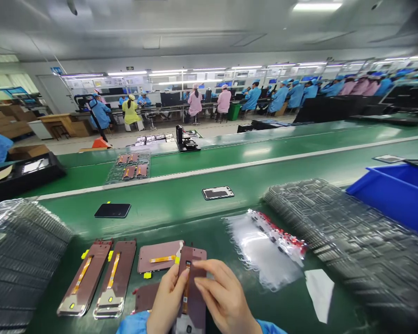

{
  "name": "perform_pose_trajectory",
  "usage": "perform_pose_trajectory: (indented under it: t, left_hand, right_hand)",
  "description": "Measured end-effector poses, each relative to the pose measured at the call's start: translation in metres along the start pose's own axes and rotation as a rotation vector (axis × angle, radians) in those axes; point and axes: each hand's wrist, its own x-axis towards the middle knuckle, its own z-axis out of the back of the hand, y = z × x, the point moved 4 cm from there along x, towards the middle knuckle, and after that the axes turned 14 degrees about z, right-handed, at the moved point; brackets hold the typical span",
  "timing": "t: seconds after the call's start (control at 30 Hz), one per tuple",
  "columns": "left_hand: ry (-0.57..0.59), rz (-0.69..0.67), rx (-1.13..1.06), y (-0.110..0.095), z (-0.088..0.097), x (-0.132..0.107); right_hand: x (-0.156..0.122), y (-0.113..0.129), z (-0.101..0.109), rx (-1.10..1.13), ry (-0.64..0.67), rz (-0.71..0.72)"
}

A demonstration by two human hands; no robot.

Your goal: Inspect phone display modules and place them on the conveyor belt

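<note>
Upright in my left hand [170,292] is a brown-backed phone screen panel [197,297]. Its orange flex cable [186,297] runs down the middle, with my left thumb pressed beside the cable's top end. My right hand [223,292] is over the panel's right side, index fingertip near the dark connector [188,263], thumb a little apart below it. I cannot make out anything between those fingers. Left of my hands lie more such panels: two slanted ones [85,278] side by side, one crosswise [156,253], and another [144,297] partly hidden behind my left hand.
Stacks of clear plastic trays stand left [28,260] and right [351,232]. Clear plastic film pieces [261,250] with red tabs and a white paper [320,292] lie right. Two phones [112,210] [218,192] are on the green belt. A blue bin [397,190] is right; co-workers sit beyond.
</note>
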Motion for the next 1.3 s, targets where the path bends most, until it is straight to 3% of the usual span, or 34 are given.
perform_pose_trajectory:
  t: [0.1,0.2,0.33,0.4,0.53,0.67,0.73,0.8,0.93,1.1,1.2,1.3]
  left_hand:
    - [0.047,0.002,0.057,-0.002,-0.002,0.000]
    - [0.163,0.034,0.118,-0.005,-0.010,-0.008]
    - [0.184,0.091,0.228,-0.001,-0.012,-0.015]
    - [0.197,0.107,0.254,0.003,-0.011,-0.015]
    - [0.182,0.094,0.271,0.006,-0.010,-0.014]
    - [0.092,0.016,0.218,-0.006,-0.011,-0.015]
    - [0.114,-0.005,0.132,-0.013,-0.013,-0.014]
    - [0.193,0.038,-0.003,-0.017,-0.014,-0.014]
    - [0.333,0.261,-0.282,-0.016,-0.011,-0.012]
    - [0.426,0.421,-0.262,-0.018,-0.010,0.001]
    - [0.364,0.416,-0.206,-0.023,-0.005,0.018]
    - [0.207,0.386,-0.134,-0.027,0.010,0.039]
  right_hand:
    - [0.006,-0.004,0.005,0.131,-0.027,-0.180]
    - [0.003,-0.032,0.006,0.168,-0.057,-0.445]
    - [0.003,-0.055,0.004,0.191,0.029,-0.513]
    - [0.009,-0.053,0.006,0.148,0.069,-0.408]
    - [0.019,-0.024,0.012,-0.229,0.027,0.027]
    - [0.017,0.007,0.005,-0.343,0.061,0.273]
    - [0.015,0.020,0.001,-0.381,0.125,0.381]
    - [0.017,0.026,0.003,-0.401,0.138,0.404]
    - [0.023,0.023,0.011,-0.322,0.074,0.335]
    - [0.026,0.027,-0.004,-0.206,0.190,0.394]
    - [0.025,0.034,-0.009,-0.182,0.244,0.443]
    - [0.022,0.039,0.006,-0.031,0.226,0.367]
